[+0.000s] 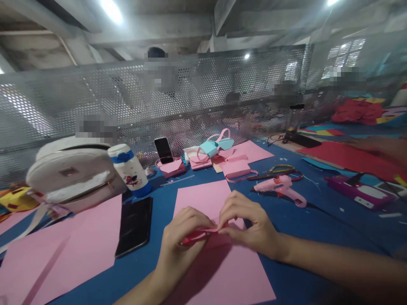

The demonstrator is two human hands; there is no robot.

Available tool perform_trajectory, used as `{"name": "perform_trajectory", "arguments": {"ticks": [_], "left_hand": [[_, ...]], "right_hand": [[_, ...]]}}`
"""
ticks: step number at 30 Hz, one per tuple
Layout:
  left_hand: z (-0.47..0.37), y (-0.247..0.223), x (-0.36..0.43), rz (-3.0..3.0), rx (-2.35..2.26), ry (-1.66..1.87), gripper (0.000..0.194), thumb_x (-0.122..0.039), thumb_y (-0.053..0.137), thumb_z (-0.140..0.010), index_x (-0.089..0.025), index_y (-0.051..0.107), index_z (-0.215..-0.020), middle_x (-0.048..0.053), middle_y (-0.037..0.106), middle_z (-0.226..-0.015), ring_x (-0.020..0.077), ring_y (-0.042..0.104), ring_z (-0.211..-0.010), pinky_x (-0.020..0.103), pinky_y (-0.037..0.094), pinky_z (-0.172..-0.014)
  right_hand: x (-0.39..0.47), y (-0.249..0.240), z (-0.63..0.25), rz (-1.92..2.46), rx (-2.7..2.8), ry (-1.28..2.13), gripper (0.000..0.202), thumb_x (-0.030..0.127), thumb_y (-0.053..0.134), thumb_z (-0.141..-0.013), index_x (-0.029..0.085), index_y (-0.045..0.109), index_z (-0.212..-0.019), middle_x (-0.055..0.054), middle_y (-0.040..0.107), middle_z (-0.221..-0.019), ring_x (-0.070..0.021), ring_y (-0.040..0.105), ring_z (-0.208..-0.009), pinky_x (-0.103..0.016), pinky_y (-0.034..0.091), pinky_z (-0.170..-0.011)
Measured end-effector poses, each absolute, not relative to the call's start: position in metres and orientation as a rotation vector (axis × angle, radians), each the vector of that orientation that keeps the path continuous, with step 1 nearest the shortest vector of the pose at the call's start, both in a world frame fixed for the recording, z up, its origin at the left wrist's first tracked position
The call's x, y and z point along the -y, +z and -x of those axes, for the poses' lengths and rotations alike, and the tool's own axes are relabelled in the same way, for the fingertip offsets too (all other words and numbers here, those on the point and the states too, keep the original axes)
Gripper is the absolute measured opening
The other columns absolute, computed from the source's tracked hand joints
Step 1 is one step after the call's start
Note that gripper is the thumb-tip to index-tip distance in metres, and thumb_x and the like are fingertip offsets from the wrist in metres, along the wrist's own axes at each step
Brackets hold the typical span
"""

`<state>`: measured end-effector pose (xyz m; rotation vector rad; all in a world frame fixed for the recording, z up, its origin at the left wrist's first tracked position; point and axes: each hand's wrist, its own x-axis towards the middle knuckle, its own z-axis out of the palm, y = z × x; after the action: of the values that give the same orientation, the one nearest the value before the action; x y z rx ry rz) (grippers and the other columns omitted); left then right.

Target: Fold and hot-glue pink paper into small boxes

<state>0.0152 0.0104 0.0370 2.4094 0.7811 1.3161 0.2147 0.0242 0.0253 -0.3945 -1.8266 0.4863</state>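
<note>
Over a large pink sheet (219, 271) on the blue table, both hands meet at a small folded pink paper piece (211, 232). My left hand (187, 231) is closed round its left part, where a red edge shows under the fingers. The thumb and fingertips of my right hand (246, 224) pinch its right end. The lower side of the piece is hidden by the fingers and shadow. A pink glue gun (281, 188) lies to the right, with scissors (280, 170) just behind it.
Left of the sheet are a black phone (135, 226), more pink paper (70, 250), a bottle (129, 169) and a white bag (76, 173). Small pink paper bags (237, 169) stand behind. A purple box (361, 190) and red paper (352, 156) lie right, near another person's blurred hand.
</note>
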Motion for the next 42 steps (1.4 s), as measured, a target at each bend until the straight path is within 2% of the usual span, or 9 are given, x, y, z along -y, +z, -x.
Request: {"name": "perform_trajectory", "arguments": {"ticks": [23,31,36,42], "left_hand": [[-0.013,0.035,-0.01,-2.357,-0.796,1.309,0.012,-0.009,0.064,-0.088,-0.021,0.068,-0.089,0.002,0.07,-0.083,0.0161,0.064,-0.076,0.027,0.048,-0.069],[-0.015,0.037,-0.011,-2.358,-0.794,1.306,0.01,-0.01,0.064,-0.088,-0.02,0.068,-0.088,0.002,0.07,-0.082,0.0152,0.064,-0.075,0.026,0.048,-0.068],[-0.016,0.039,-0.007,-2.373,-0.764,1.325,0.011,-0.01,0.064,-0.088,-0.02,0.067,-0.089,0.001,0.07,-0.082,0.0144,0.063,-0.075,0.026,0.048,-0.068],[-0.016,0.04,-0.007,-2.355,-0.804,1.307,0.013,-0.008,0.063,-0.087,-0.021,0.068,-0.087,0.001,0.07,-0.081,0.0142,0.063,-0.075,0.025,0.048,-0.068]], "right_hand": [[-0.026,0.023,-0.216,0.438,1.842,0.536,0.012,0.025,0.065,-0.092,0.019,0.064,-0.083,-0.002,0.064,-0.077,-0.0161,0.051,-0.074,-0.031,0.039,-0.068],[-0.023,0.023,-0.216,0.422,1.831,0.545,0.015,0.028,0.064,-0.094,0.018,0.063,-0.083,-0.002,0.062,-0.077,-0.0162,0.051,-0.075,-0.031,0.039,-0.07],[-0.018,0.024,-0.215,0.428,1.807,0.659,0.015,0.026,0.062,-0.094,0.019,0.06,-0.08,-0.001,0.059,-0.077,-0.0162,0.05,-0.075,-0.032,0.038,-0.074],[-0.017,0.028,-0.216,0.443,1.747,0.792,0.02,0.03,0.059,-0.096,0.02,0.056,-0.079,-0.001,0.055,-0.077,-0.0165,0.047,-0.074,-0.031,0.038,-0.071]]}}
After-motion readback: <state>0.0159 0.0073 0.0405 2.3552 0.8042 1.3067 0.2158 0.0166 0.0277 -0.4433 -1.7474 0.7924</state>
